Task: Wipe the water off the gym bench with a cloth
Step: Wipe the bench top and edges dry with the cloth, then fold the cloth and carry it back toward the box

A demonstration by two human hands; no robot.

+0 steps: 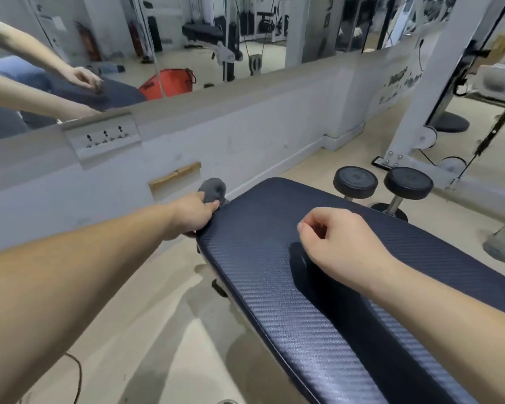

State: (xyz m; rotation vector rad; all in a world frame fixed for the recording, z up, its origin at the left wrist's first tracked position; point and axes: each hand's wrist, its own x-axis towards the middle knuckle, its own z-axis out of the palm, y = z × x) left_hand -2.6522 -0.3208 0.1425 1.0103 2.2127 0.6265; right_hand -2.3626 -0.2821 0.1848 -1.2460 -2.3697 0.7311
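The gym bench [263,228] has a dark blue textured pad that runs from the centre to the lower right. My left hand [194,215] is at the pad's far left edge, shut on a bunched grey cloth [213,190] that sticks up beyond my fingers. My right hand [337,243] hovers just above the middle of the pad with its fingers loosely curled and nothing in it. Near the lower end the pad [330,371] shows a faint sheen; I cannot make out separate drops of water.
Two black dumbbells [382,186] stand on the floor just beyond the bench. A white cable machine frame [420,100] rises at the right. A low white wall [245,132] with a socket panel [104,138] and a mirror above runs along the far side. A cable [78,374] lies on the floor at the lower left.
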